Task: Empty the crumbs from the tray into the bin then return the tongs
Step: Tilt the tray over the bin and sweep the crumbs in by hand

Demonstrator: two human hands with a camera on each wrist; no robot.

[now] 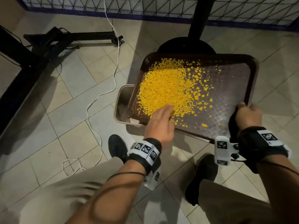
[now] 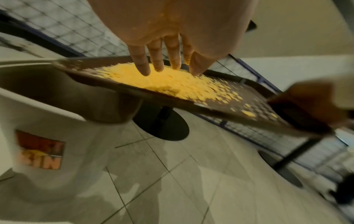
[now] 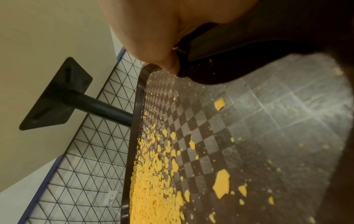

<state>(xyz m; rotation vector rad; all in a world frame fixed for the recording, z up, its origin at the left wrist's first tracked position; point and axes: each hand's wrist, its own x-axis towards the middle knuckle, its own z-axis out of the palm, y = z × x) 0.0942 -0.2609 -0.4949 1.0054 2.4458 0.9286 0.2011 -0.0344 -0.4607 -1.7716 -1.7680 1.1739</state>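
A dark brown tray [image 1: 231, 78] is tilted with its left end down over a beige bin [image 1: 123, 101]. Yellow crumbs [image 1: 165, 88] are heaped toward that low end. My left hand [image 1: 168, 112] reaches over the near rim, its straight fingers [image 2: 141, 63] touching the crumb pile [image 2: 162, 81]. My right hand [image 1: 247, 113] grips the tray's near right corner, thumb on top. In the right wrist view, a black piece [image 3: 229, 53], possibly the tongs, is pinned under the thumb against the tray [image 3: 268, 113]. The bin [image 2: 47, 121] carries an orange label.
A black round table base and post [image 1: 186, 46] stand just behind the tray. A white cable [image 1: 103, 94] snakes over the tiled floor on the left, near black stand legs [image 1: 48, 42]. A wire mesh fence [image 1: 145, 7] runs along the back. My shoes [image 1: 118, 147] are below the tray.
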